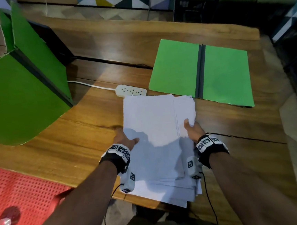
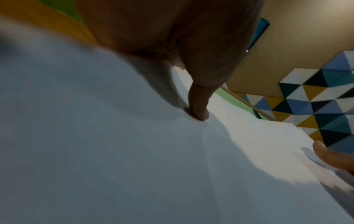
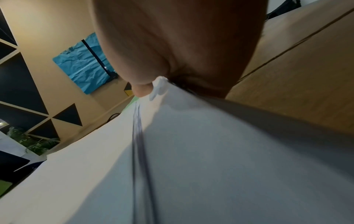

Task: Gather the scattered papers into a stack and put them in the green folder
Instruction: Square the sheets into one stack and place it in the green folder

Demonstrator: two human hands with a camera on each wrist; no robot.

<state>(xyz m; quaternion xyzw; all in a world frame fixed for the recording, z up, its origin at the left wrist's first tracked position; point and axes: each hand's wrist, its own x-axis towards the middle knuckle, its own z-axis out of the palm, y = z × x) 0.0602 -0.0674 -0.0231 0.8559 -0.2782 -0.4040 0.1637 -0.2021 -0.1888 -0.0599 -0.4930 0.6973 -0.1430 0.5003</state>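
Note:
A loose stack of white papers (image 1: 154, 129) is held above the wooden table (image 1: 74, 136), its near end hanging past the table's front edge. My left hand (image 1: 125, 138) grips its left side with the thumb on top. On the right side my right hand (image 1: 193, 129) grips the stack the same way, fingers hidden underneath. In the left wrist view my thumb (image 2: 199, 106) presses on the papers (image 2: 114, 151). The right wrist view shows my thumb (image 3: 141, 89) over the sheets (image 3: 191, 151). The green folder (image 1: 201, 71) lies open and flat at the far right.
A white power strip (image 1: 131, 92) with its cable lies just beyond the papers. A tall green box (image 1: 19, 84) stands at the left. A red perforated chair seat (image 1: 22, 197) sits below the table's left front edge.

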